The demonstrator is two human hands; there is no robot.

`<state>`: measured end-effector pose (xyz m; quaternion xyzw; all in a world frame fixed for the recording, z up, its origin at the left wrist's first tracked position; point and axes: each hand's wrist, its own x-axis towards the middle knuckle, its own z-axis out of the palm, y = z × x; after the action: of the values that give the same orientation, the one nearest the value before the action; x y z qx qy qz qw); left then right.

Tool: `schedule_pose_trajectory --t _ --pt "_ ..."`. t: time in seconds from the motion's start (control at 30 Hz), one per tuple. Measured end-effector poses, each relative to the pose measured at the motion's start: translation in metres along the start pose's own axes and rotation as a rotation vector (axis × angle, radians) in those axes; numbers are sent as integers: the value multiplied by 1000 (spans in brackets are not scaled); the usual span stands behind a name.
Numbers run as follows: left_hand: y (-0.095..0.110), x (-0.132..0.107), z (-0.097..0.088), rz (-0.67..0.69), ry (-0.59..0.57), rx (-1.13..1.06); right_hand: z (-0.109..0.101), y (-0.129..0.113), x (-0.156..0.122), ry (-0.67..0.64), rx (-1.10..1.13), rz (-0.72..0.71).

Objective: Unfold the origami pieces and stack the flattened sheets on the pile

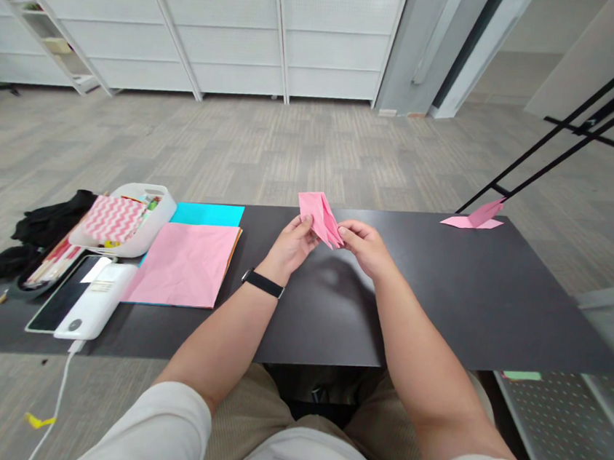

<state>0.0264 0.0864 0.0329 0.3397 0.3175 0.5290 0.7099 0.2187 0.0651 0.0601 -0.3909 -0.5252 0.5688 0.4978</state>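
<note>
A folded piece of pink paper (pixel 317 213) is held up above the dark table (pixel 432 294), with several creased layers showing along its right side. My left hand (pixel 293 245) pinches its lower left part, thumb on top. On the other side, the thumb and fingers of my right hand (pixel 365 245) are closed on the paper's lower right tip. A stack of paper with a pink sheet (pixel 185 265) uppermost lies left of my left hand. The undersides of the folds are hidden.
At the far right corner sits a folded pink paper shape (pixel 476 217) beside a black metal stand (pixel 558 139). On the left are a white basket (pixel 162 218), a tablet (pixel 61 296), a white power bank (pixel 96 303) with a cable, and black cloth (pixel 56 215).
</note>
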Motion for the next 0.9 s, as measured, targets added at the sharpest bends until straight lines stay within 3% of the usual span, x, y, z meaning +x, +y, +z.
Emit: schedule_pose_trajectory --t 0.4,0.6,0.77,0.9 --pt "-8 5 -2 1 -80 -21 8 3 -3 -133 190 61" --pt "-7 4 0 36 -116 35 10 5 -4 -138 202 86" --pt "-9 6 -2 87 -59 117 6 10 2 36 49 22" --pt "-9 13 -8 281 164 309 -6 11 6 274 -289 -169"
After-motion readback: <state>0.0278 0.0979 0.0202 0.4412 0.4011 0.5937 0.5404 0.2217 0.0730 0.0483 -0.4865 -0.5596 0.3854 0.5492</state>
